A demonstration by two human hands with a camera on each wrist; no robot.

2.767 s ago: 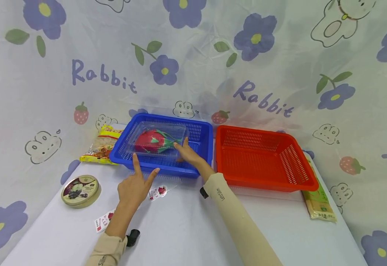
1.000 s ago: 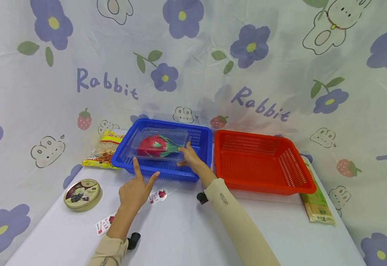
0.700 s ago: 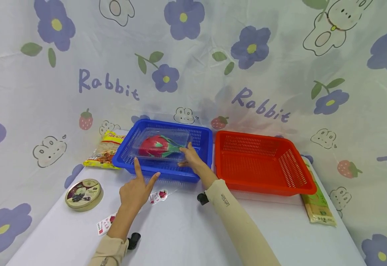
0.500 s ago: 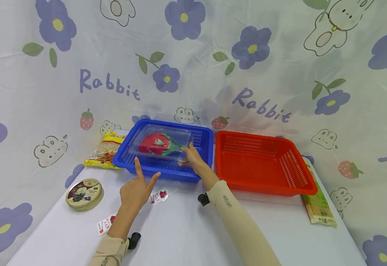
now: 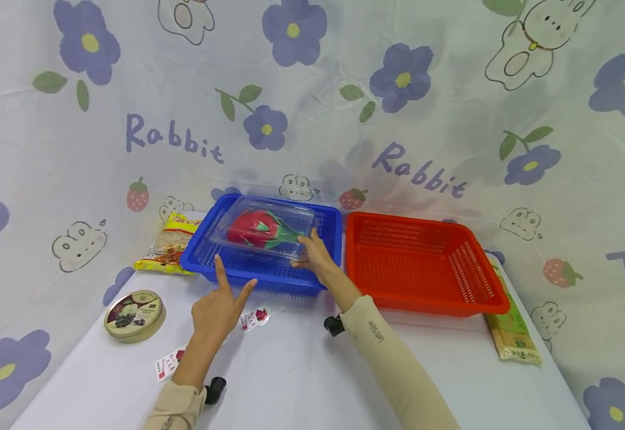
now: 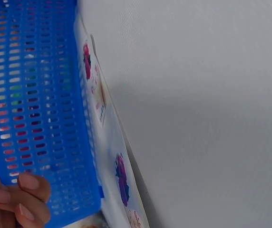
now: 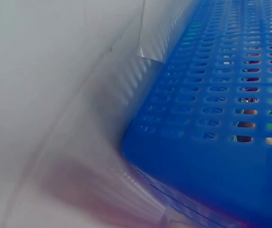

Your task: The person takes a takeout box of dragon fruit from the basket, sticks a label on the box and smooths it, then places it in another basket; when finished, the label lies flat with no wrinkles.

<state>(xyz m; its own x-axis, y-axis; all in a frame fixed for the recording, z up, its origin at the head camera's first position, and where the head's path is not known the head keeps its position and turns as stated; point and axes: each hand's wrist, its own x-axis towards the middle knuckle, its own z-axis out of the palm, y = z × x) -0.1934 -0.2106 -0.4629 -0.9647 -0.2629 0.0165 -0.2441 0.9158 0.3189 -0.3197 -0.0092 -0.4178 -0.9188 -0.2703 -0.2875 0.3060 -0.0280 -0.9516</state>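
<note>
In the head view, a clear plastic box (image 5: 291, 210) with a pink-red dragon fruit (image 5: 252, 229) inside is in the blue basket (image 5: 274, 282), tilted. My right hand (image 5: 316, 257) grips the box's right end. At the basket's front left is my left hand (image 5: 216, 307), index finger and thumb stretched out. The left wrist view shows its other fingers (image 6: 29, 202) loosely curled beside the basket wall (image 6: 55, 142), with nothing in them. Only the basket's outer wall (image 7: 183, 161) shows in the right wrist view; my right hand is out of sight there.
A red basket (image 5: 425, 304) stands to the right, with a long green-and-tan packet (image 5: 516, 340) beyond it. On the left are a yellow bag of food (image 5: 169, 242) and a round tin (image 5: 135, 315). Labels with dragon fruit pictures (image 5: 255, 318) lie on the white table (image 5: 291, 370).
The box with the dragon fruit has shifted right and back in the blue basket, its far side raised. My right hand has moved slightly right with it; the left has hardly moved.
</note>
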